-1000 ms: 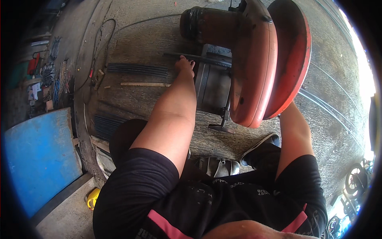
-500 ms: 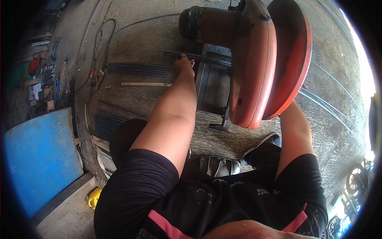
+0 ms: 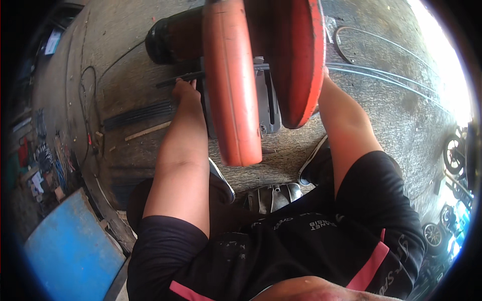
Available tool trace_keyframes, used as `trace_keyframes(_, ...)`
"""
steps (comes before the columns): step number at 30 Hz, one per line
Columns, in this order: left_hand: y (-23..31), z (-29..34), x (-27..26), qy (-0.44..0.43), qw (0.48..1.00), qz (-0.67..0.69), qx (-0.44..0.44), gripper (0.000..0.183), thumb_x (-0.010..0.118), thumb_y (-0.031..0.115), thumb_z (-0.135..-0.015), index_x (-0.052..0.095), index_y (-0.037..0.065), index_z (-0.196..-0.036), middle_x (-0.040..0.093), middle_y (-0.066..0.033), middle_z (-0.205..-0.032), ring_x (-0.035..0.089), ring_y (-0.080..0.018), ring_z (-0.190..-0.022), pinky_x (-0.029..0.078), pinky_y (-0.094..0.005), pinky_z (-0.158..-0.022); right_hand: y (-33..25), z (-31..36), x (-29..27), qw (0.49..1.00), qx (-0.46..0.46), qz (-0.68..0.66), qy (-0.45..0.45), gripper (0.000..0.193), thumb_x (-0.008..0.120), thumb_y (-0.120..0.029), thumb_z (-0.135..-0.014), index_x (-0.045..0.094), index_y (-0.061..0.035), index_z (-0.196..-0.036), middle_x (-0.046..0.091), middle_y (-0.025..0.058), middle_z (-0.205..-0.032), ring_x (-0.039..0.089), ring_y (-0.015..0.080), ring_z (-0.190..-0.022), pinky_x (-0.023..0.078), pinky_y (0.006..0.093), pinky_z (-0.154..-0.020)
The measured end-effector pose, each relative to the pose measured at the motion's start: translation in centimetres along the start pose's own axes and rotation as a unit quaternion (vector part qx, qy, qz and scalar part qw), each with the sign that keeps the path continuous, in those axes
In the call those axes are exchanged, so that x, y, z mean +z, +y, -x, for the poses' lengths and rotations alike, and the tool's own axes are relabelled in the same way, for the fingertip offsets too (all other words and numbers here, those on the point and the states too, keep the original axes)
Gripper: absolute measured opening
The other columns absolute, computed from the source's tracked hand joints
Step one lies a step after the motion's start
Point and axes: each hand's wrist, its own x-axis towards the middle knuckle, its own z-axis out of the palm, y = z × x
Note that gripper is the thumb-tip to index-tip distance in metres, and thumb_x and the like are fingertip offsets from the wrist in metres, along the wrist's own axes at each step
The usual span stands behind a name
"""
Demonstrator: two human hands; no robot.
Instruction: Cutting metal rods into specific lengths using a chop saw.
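A red cut-off saw [image 3: 232, 95] stands before me, its broad red guard [image 3: 311, 70] rising on the right. Dark, thin metal bars [image 3: 167, 83] run crosswise under it and over its grey base [image 3: 275, 108]. My left hand [image 3: 186, 89] is closed around these bars, left of the saw. Beyond the guard's right edge, my right hand [image 3: 325, 75] is mostly hidden and its fingers do not show. It is close to long, pale rods [image 3: 386, 76] that stretch off to the right; whether it touches them cannot be seen.
More dark bars [image 3: 138, 114] and a wooden strip [image 3: 148, 130] lie on the floor at left. A cable [image 3: 120, 57] trails behind the saw. A blue panel [image 3: 75, 248] sits lower left, tools [image 3: 50, 160] above it. Wheels [image 3: 453, 154] stand far right.
The view has swung, so the saw appears farther left and the right-hand rods show more. My left hand stays at the bars. A bit more of my right hand shows beside the guard.
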Motion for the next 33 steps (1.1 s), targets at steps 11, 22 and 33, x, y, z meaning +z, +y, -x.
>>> trace_keyframes(11, 1.5, -0.4, -0.6, -0.015, 0.995, 0.094, -0.001, 0.032, 0.045, 0.022, -0.101, 0.051, -0.007, -0.114, 0.064, -0.0156, -0.100, 0.068, -0.0258, -0.086, 0.060, -0.0321, -0.077, 2.2, 1.2, 2.0, 0.999, -0.016, -0.043, -0.001, 0.008, 0.051, -0.006, -0.093, 0.047, 0.0003, -0.093, 0.048, 0.0111, -0.079, 0.050, 0.0231, -0.063, 0.056, 0.0457, -0.065)
trace_keyframes(22, 3.2, -1.2, -1.2, -0.006, 0.992, 0.122, 0.008, 0.035, 0.048, 0.020, -0.100, 0.046, -0.010, -0.118, 0.060, -0.0193, -0.106, 0.068, -0.0286, -0.086, 0.061, -0.0336, -0.076, 3.9, 2.6, 3.2, 0.999, 0.004, -0.052, 0.000, 0.009, 0.051, -0.006, -0.094, 0.049, -0.0015, -0.086, 0.048, 0.0092, -0.075, 0.048, 0.0214, -0.063, 0.050, 0.0377, -0.059)
trace_keyframes(33, 3.7, -1.2, -1.0, 0.023, 0.990, 0.135, 0.023, 0.039, 0.051, 0.018, -0.098, 0.044, -0.012, -0.122, 0.056, -0.0221, -0.111, 0.068, -0.0312, -0.083, 0.063, -0.0345, -0.073, 4.6, 2.3, 3.4, 0.998, 0.014, -0.065, 0.004, 0.017, 0.049, -0.006, -0.094, 0.045, -0.0034, -0.078, 0.045, 0.0077, -0.070, 0.046, 0.0200, -0.060, 0.047, 0.0331, -0.056)
